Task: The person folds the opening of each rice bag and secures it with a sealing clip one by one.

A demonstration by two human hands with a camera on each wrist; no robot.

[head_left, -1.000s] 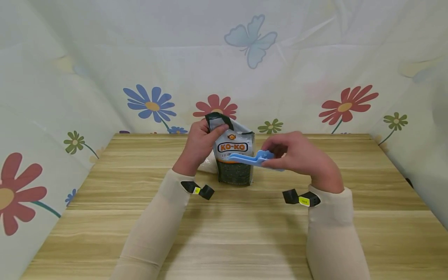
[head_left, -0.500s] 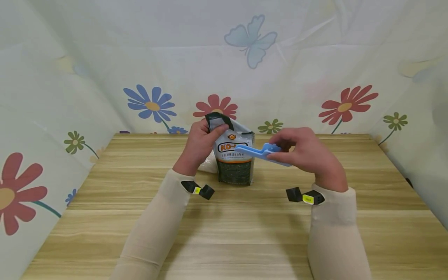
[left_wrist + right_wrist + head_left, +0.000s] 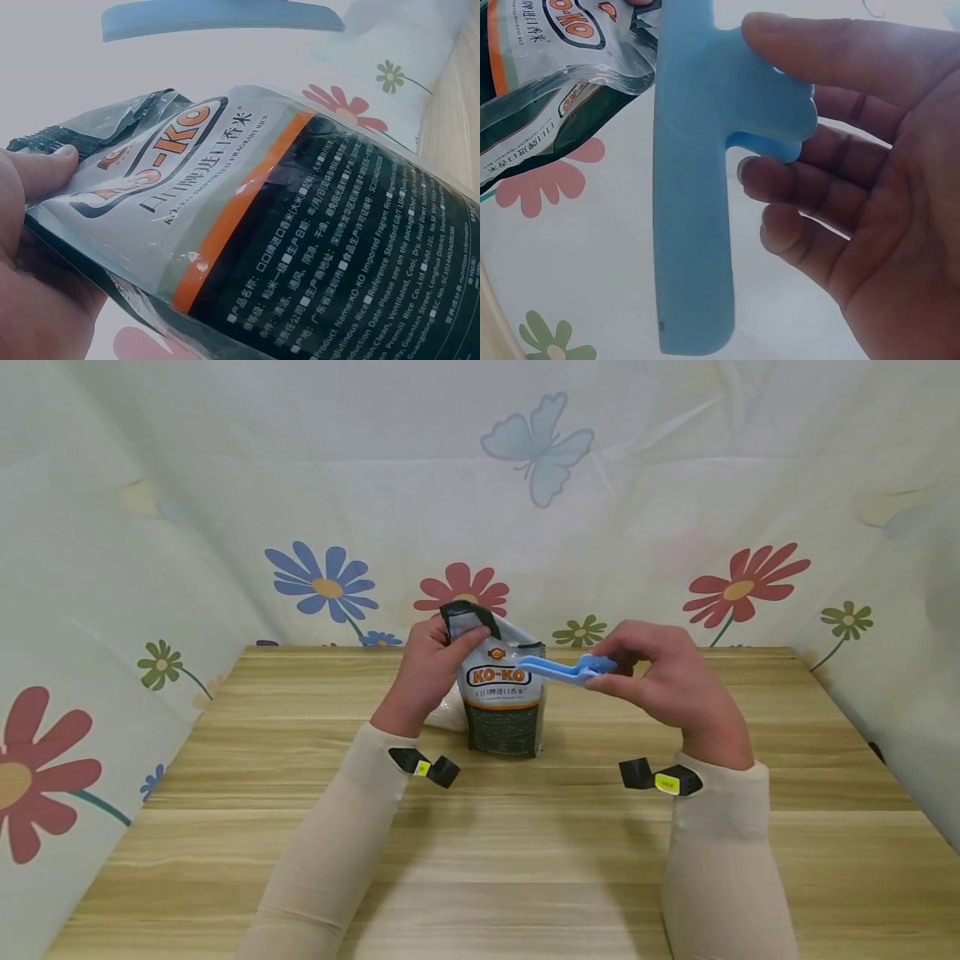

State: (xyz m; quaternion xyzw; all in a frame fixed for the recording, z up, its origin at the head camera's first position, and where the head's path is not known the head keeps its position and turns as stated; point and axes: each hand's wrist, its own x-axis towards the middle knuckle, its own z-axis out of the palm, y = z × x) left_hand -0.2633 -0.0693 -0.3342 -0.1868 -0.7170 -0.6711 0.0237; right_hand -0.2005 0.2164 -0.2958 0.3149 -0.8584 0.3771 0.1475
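My left hand (image 3: pixel 431 675) grips the folded top corner of a KO-KO rice bag (image 3: pixel 504 729), thumb across its front. The bag is silver above and dark green below, and it stands upright on the table. To its right, my right hand (image 3: pixel 678 685) pinches a light blue bag clip (image 3: pixel 553 670) by its scalloped tabs. In the right wrist view, the thumb lies on one tab of the clip (image 3: pixel 694 202) with fingers behind. The clip's far end overlaps the bag's front in the head view; the left wrist view shows the clip (image 3: pixel 217 22) apart from the bag.
Behind the bag's left side, something whitish (image 3: pixel 448 712) lies on the wooden table (image 3: pixel 525 860), mostly hidden. A flower-printed cloth (image 3: pixel 390 510) hangs along the back and sides of the table.
My right hand has moved right and slightly up with the bag clip, uncovering more of the bag's lettering. The left hand and the rice bag have stayed in place.
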